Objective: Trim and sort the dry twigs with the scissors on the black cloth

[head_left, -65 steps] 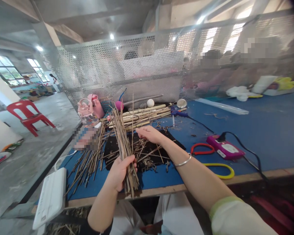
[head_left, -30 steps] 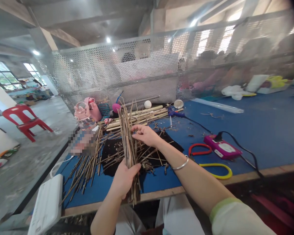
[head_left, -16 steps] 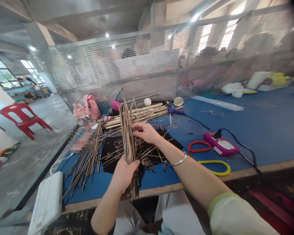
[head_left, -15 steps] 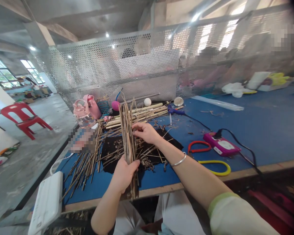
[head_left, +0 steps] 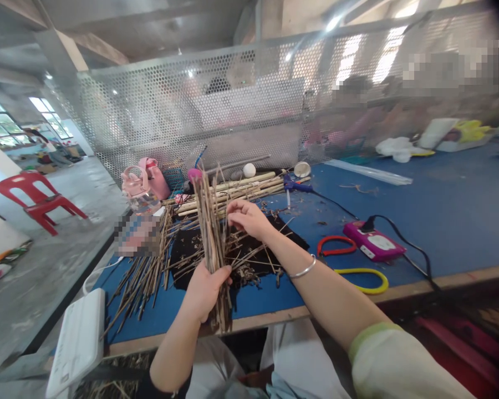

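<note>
An upright bundle of thin brown twigs [head_left: 211, 238] stands over the table's front edge. My left hand [head_left: 203, 291] is wrapped round its lower part, thumb across the front. Just right of the bundle's upper half is my right hand [head_left: 249, 220], a silver bangle on its wrist. Its fingers are curled together at the bundle's edge; whether a twig is pinched in them cannot be made out. Beneath lies a black cloth [head_left: 183, 246] strewn with twig scraps. More loose twigs [head_left: 149, 271] spread to the left.
Pale sticks [head_left: 249, 188] lie behind the bundle, near a blue glue gun [head_left: 297, 184]. To the right are red-handled pliers [head_left: 336, 244], a yellow loop handle [head_left: 370, 280] and a magenta power box [head_left: 374, 242]. A white power strip [head_left: 77, 338] hangs at the left edge. A perforated screen [head_left: 158, 111] stands behind.
The bundle's top has tipped slightly left in my left hand. My right hand has come a little away from the bundle, its fingers lifted slightly.
</note>
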Available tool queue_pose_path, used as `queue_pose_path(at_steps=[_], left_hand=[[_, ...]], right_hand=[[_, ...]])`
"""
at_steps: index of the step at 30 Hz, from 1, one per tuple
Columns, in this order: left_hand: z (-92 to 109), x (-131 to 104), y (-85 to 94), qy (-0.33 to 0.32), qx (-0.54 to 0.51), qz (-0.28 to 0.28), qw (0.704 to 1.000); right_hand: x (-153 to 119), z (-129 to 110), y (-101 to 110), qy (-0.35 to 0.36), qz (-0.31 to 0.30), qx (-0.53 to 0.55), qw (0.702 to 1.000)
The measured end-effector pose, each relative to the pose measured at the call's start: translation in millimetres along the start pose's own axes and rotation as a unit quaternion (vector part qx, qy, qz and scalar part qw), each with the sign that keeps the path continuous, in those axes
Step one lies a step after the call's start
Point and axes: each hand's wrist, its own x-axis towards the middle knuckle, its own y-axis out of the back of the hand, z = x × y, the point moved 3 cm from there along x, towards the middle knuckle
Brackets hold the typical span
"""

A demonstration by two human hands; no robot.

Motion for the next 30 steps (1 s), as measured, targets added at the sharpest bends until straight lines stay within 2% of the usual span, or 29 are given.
queue_pose_path(at_steps=[2, 4, 7, 9, 11, 13, 15, 17, 19, 23, 27, 30], left_hand=[[2.0, -0.8, 7.8, 0.02, -0.024, 0.01, 0.999], [6.8, -2.4, 19.9, 0.024, -0.008, 0.031, 0.999], [18.9, -4.4, 41.3, -0.013, 0.052, 0.054, 0.997], [27.6, -3.5, 55.6, -0.035, 0.069, 0.062, 0.995], [36.5, 1.5, 69.6, -0.047, 0.07, 0.072, 0.994], [46.3, 12.3, 82.0, -0.057, 0.064, 0.085, 0.993], [55.8, 28.9, 90.8, -0.056, 0.052, 0.093, 0.993], [64.7, 49.0, 93.9, -0.065, 0.015, 0.075, 0.995], [69.2, 68.4, 93.1, -0.062, -0.042, 0.049, 0.996], [59.7, 92.6, 87.7, -0.037, -0.185, -0.029, 0.982], [36.5, 97.2, 85.7, 0.015, -0.232, -0.071, 0.97], [27.0, 94.9, 82.6, 0.047, -0.23, -0.083, 0.969]], right_hand=[[5.7, 0.4, 14.1, 0.03, 0.047, -0.012, 0.998], [9.8, -0.5, 25.4, 0.051, 0.057, -0.069, 0.995], [7.1, -7.1, 30.6, 0.042, 0.024, -0.215, 0.975], [-3.3, -14.3, 25.3, 0.018, -0.033, -0.312, 0.949], [-20.3, -19.5, 14.7, -0.002, -0.137, -0.409, 0.902], [-40.4, -19.5, 4.5, -0.01, -0.244, -0.502, 0.83], [-55.6, -14.9, -0.7, -0.006, -0.285, -0.581, 0.763], [-61.7, -8.1, -2.2, 0.003, -0.275, -0.633, 0.724], [-59.3, -1.9, -1.6, 0.01, -0.251, -0.659, 0.709], [-43.0, 0.0, 1.7, 0.014, -0.217, -0.667, 0.712], [-26.7, -10.5, 3.2, 0.021, -0.205, -0.668, 0.715], [-14.2, -17.2, 2.0, 0.023, -0.217, -0.678, 0.702]])
